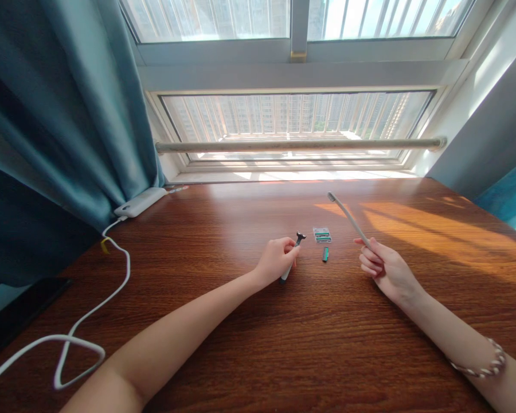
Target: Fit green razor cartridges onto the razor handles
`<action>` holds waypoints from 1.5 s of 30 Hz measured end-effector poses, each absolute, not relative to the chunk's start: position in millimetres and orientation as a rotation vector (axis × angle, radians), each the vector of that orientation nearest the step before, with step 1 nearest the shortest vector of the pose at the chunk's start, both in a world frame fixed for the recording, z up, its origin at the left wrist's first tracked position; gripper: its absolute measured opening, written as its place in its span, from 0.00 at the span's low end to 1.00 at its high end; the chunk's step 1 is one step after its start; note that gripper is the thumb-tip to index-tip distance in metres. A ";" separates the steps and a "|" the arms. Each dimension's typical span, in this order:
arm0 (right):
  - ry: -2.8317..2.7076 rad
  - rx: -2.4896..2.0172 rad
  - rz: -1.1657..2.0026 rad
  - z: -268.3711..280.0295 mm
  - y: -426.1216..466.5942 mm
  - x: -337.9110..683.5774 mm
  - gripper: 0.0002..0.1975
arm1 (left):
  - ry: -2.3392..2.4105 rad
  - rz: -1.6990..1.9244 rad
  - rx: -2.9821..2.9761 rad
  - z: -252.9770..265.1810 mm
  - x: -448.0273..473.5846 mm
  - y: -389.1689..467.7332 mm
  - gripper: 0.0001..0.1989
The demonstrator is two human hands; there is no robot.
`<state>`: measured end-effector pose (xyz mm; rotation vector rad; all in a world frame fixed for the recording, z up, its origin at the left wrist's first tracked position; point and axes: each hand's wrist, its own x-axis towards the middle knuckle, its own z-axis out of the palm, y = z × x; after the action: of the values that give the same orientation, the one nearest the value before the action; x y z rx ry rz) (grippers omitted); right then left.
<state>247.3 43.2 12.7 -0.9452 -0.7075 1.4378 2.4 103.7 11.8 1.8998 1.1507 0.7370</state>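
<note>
My left hand point(276, 261) is closed around the handle of a razor point(285, 274), whose dark head points away from me, just above or on the table. In my right hand point(384, 269) a pale toothbrush point(351, 219) is pinched near its lower end, tilted with its bristled head up and to the left. Between the two hands lies a small clear case point(322, 235) with green-and-black razor cartridges in it. A single green-and-black razor cartridge point(325, 254) rests on the table just in front of that case.
The brown wooden table point(223, 344) reaches to the window sill. At the left, a white power strip point(141, 202) with a looping white cable point(128, 269) lies by the blue curtain point(107, 103). A horizontal rail point(301, 145) crosses the window.
</note>
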 end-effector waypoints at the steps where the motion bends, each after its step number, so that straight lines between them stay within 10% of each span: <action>1: -0.713 -0.926 1.451 13.5 42.7 246.7 0.11 | 1.192 0.714 1.997 12.5 1.8 102.4 0.14; 20: -1.029 -1.037 1.303 16.9 35.6 239.6 0.07 | 1.558 0.174 2.585 17.4 4.0 96.1 0.24; 32: -1.898 -1.910 0.210 14.1 50.5 212.4 0.20 | 1.577 0.171 2.566 16.2 4.9 94.7 0.22; 45: -1.874 -2.044 0.307 2.4 68.4 208.5 0.22 | 1.636 0.230 2.498 13.9 3.1 98.2 0.21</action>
<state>208.5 68.4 2.4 -2.0443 -1.8736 0.3069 3.1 98.2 13.9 2.4976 1.6364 0.2304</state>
